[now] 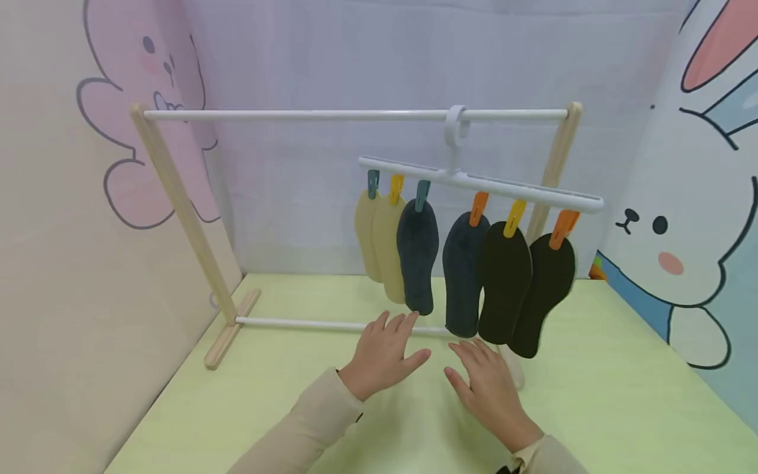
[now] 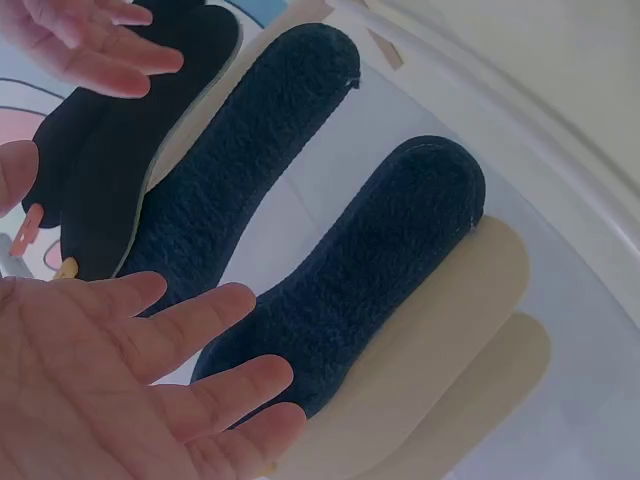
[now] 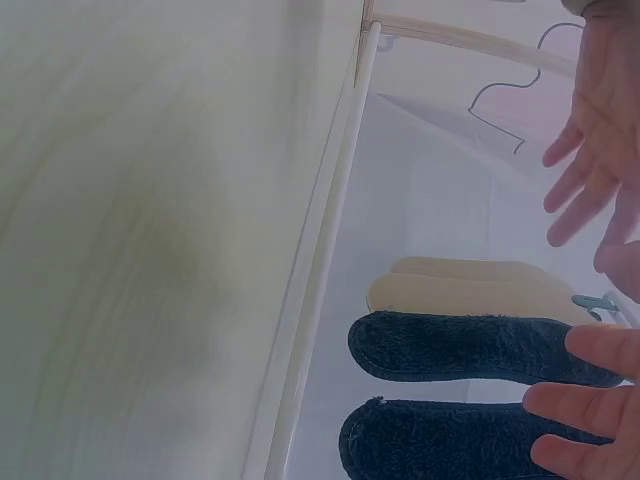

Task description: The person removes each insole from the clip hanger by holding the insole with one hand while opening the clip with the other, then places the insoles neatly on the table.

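Note:
A white hanger (image 1: 509, 186) hangs by its hook from a rack's top rail, its right end tilted lower. Clothespins in teal, yellow and orange clip insoles along it. From the left come two beige insoles (image 1: 387, 247), a dark blue fuzzy insole (image 1: 418, 257), another dark blue insole (image 1: 464, 273), then two black insoles (image 1: 505, 283). My left hand (image 1: 381, 355), fingers spread and empty, is just below the left blue insole. My right hand (image 1: 488, 385) is also empty with fingers extended, under the right-hand insoles. Both wrist views show spread fingers in front of the insoles.
The rack has wooden legs (image 1: 183, 214), a white top rail (image 1: 296, 115) and a white lower bar (image 1: 302, 324). It stands on a pale yellow-green table (image 1: 177, 421). Behind hangs a pale curtain (image 1: 284, 197); printed cartoon rabbits (image 1: 687, 217) cover the side walls.

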The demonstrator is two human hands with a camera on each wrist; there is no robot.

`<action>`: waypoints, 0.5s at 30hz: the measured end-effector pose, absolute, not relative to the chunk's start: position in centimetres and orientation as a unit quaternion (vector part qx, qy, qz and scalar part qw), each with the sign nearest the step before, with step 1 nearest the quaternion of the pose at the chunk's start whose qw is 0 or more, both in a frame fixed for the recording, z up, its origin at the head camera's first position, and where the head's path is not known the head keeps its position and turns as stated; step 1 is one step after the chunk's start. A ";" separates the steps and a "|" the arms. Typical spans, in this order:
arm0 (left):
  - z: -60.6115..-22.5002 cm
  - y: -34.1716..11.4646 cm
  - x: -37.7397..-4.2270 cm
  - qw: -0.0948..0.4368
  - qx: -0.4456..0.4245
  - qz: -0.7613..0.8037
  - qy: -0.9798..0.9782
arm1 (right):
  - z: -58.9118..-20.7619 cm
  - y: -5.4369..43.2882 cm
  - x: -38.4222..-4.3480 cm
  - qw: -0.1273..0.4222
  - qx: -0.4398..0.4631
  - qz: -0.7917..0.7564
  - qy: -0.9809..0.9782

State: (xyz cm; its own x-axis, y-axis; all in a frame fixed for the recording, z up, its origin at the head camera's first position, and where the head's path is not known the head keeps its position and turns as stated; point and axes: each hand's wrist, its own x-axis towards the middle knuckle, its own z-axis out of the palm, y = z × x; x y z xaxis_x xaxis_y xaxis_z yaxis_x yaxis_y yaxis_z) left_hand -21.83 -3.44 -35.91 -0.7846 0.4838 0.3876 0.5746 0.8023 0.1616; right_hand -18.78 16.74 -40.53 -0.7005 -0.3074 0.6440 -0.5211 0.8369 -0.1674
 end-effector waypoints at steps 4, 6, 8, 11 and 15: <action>-35.2 -3.3 -22.1 0.135 -0.294 -0.170 -0.931 | -40.6 16.9 -19.0 0.335 0.242 0.172 -0.894; -34.8 -3.1 -22.3 0.106 -0.295 -0.194 -0.930 | -40.7 16.9 -19.1 0.342 0.246 0.176 -0.890; -34.4 -2.9 -22.4 0.086 -0.295 -0.210 -0.928 | -40.7 17.0 -19.1 0.349 0.249 0.176 -0.886; -33.6 -2.7 -22.5 0.071 -0.299 -0.223 -0.925 | -40.6 17.3 -19.3 0.358 0.255 0.174 -0.881; -32.6 -2.4 -22.7 0.061 -0.311 -0.234 -0.919 | -40.5 17.7 -19.5 0.375 0.266 0.170 -0.872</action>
